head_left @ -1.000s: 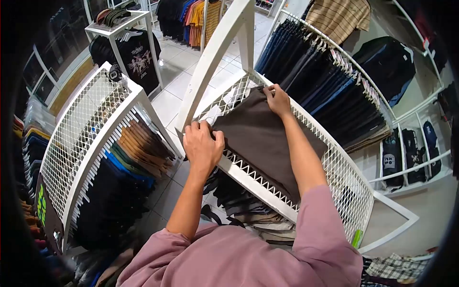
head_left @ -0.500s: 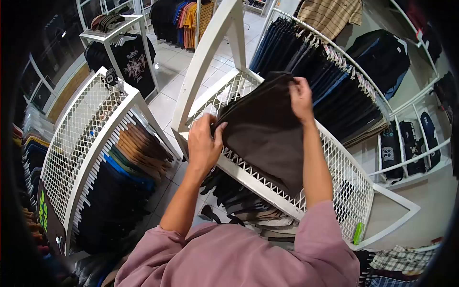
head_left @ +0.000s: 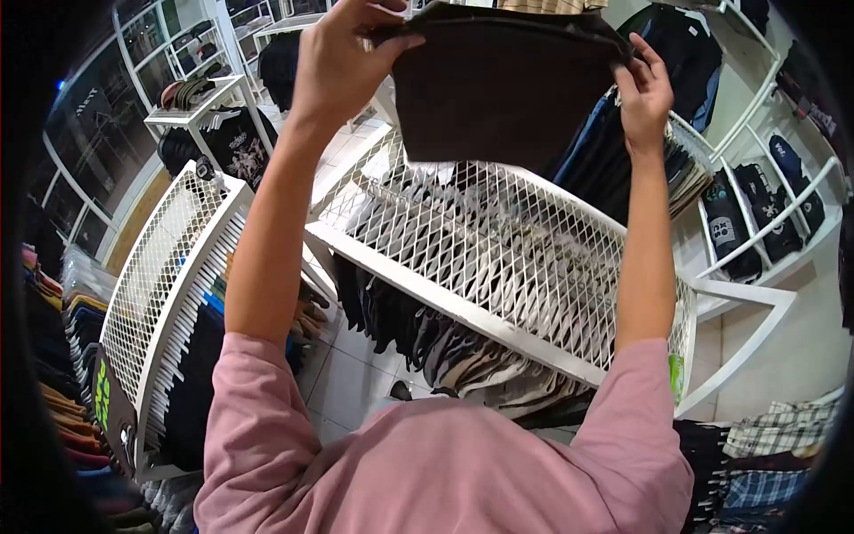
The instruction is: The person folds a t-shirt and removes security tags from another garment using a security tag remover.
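Note:
A dark brown folded garment (head_left: pixel 498 93) hangs in the air between my two hands, its lower edge over the far part of a white mesh-topped rack (head_left: pixel 480 307). My left hand (head_left: pixel 342 58) grips its upper left corner, thumb on the near side. At the upper right corner, my right hand (head_left: pixel 645 89) pinches the cloth between thumb and fingers. The fabric is stretched fairly flat, with a seam along the top.
Under the mesh hang several grey, beige and black garments (head_left: pixel 480 365). A second mesh-topped rack (head_left: pixel 165 276) stands to the left. Rolled dark items fill a wall shelf (head_left: pixel 752 227) at right, and checked shirts (head_left: pixel 774 445) hang at lower right.
Both hands have raised the garment from the mesh top, up and away from my body. More of the mesh and the clothes below it now shows.

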